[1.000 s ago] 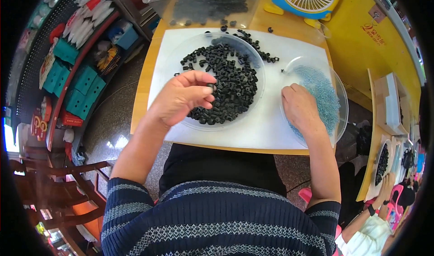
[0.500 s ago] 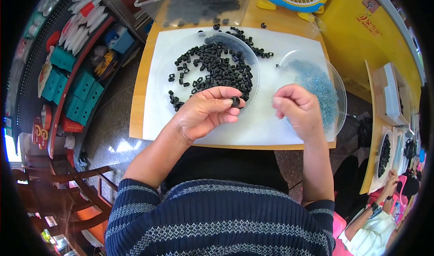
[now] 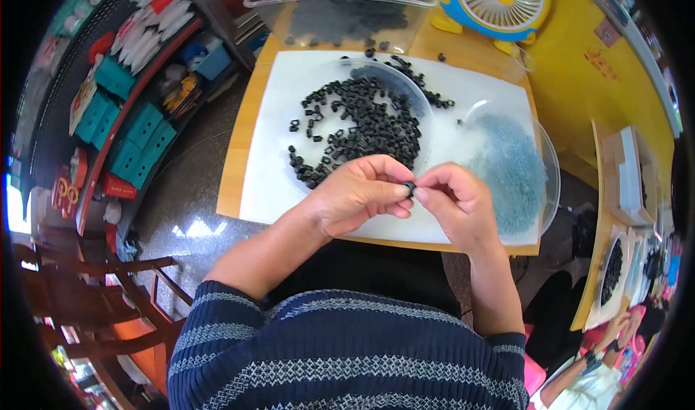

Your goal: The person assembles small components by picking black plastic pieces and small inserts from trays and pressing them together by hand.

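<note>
My left hand (image 3: 355, 196) pinches a small black plastic part (image 3: 410, 187) between thumb and fingertips. Thumb and forefinger of my right hand (image 3: 457, 198) are pressed together against the part's right side; anything between them is too small to make out. Just beyond my left hand, a clear round tray (image 3: 428, 149) holds a heap of black parts (image 3: 362, 109) of the same sort. To the right of my right hand lies another clear round tray (image 3: 556, 185), filled with many tiny pale blue, thin pieces (image 3: 507, 171).
A white sheet (image 3: 268, 156) covers most of the wooden table (image 3: 235, 164). At the back stand a clear bin (image 3: 340, 30) of black parts and a yellow-and-blue fan (image 3: 503, 4). Loose black parts (image 3: 423, 84) lie between the trays. Another person's hands (image 3: 624, 327) show at the right.
My right hand has come leftward to meet the black part in my left hand. The left hand has shifted slightly right, and the whole view has moved a little.
</note>
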### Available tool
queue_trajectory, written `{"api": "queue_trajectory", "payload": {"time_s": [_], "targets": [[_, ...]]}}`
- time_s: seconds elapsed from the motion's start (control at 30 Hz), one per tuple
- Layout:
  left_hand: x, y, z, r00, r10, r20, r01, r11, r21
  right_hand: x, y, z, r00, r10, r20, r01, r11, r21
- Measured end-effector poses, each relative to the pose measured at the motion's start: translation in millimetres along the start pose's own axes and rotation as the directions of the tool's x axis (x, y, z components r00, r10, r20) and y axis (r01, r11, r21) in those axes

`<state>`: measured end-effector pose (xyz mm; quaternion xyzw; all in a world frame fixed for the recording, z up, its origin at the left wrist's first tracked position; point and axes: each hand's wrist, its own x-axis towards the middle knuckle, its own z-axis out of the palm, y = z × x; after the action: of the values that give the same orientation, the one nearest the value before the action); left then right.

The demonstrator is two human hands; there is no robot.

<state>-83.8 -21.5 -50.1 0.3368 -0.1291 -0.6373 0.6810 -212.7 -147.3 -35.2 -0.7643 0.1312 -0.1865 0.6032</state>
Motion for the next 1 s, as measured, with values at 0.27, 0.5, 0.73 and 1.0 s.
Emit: {"api": "queue_trajectory", "payload": {"time_s": [0.27, 0.5, 0.73, 1.0], "targets": [[-4.8, -1.9, 5.2, 0.995, -0.042, 0.094, 0.047, 0.997, -0.058, -6.3, -0.3, -3.6, 0.986, 0.135, 0.096, -0.158, 0.935, 0.317], [-4.0, 2.3, 9.8, 0.998, -0.022, 0.052, 0.029, 0.991, -0.13, 0.3, 0.9, 13.2, 0.995, 0.05, -0.083, -0.034, 0.982, 0.187], [-0.6, 4.3, -4.2, 0.999, -0.01, -0.031, 0.004, 0.981, -0.193, 11.0, -8.4, 15.3, 0.97, -0.24, -0.046, 0.216, 0.93, -0.298], [-1.7, 6.2, -8.5, 1.0, -0.023, -0.015, 0.02, 0.984, -0.175, 12.2, 4.3, 10.3, 0.98, -0.197, -0.034, 0.184, 0.954, -0.238]]}}
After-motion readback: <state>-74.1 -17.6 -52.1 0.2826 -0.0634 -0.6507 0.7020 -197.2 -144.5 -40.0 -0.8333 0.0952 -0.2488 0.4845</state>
